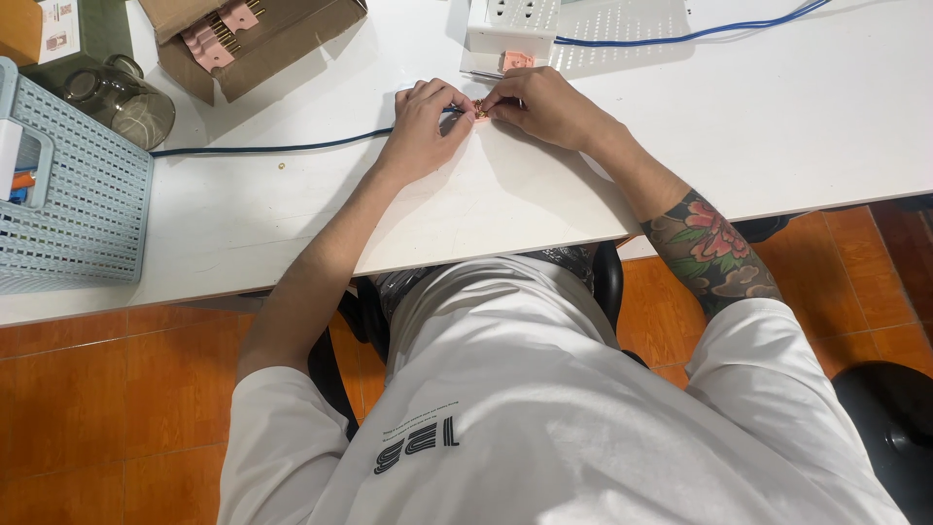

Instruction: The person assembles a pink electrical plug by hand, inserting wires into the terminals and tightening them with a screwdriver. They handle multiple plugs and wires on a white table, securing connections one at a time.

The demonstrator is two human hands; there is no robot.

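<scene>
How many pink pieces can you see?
4. Two pink pieces lie in the cardboard box, one sits beside the white device, and one small bit shows between the left hand and right hand. More may be hidden.

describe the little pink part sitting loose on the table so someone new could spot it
Start at the white perforated box at the far edge of the white table, above both hands. The pink part lies against its near side, by the blue cable. Unlike the pink pieces in the cardboard box, it lies alone on the table.
</scene>
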